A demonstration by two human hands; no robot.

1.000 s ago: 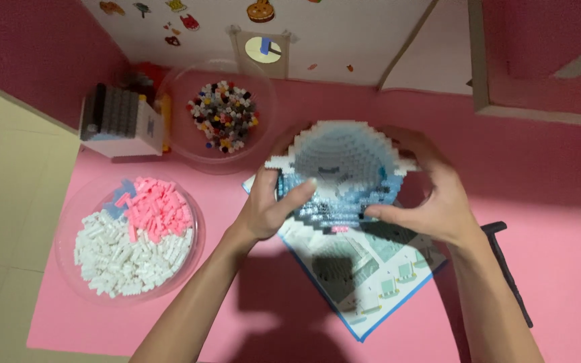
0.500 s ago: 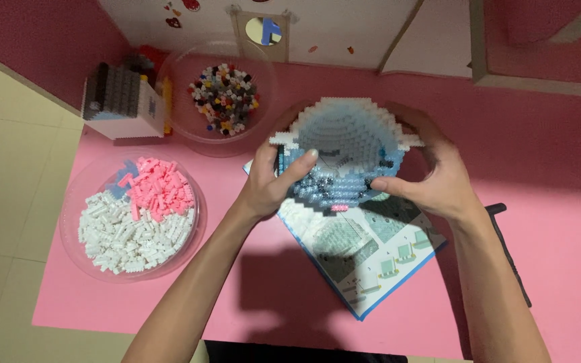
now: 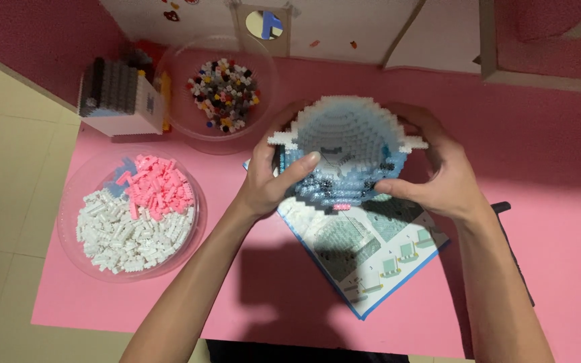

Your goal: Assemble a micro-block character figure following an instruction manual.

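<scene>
Nearest, the instruction sheet [image 3: 371, 259] lies on the pink bench [image 3: 546, 154]. Above it, left hand [image 3: 267, 178] and right hand [image 3: 442, 171] clasp fingers around a rounded pale-blue brick model [image 3: 347, 151], darker beneath, small white wings jutting sideways.

I see a rounded, dome-like model built of tiny pale-blue, white and grey plastic bricks [image 3: 347, 148], with white stubs jutting at nine and three o'clock. It sits tilted, raised above a blue-edged printed instruction sheet [image 3: 371, 255] spreading toward five o'clock.
</scene>
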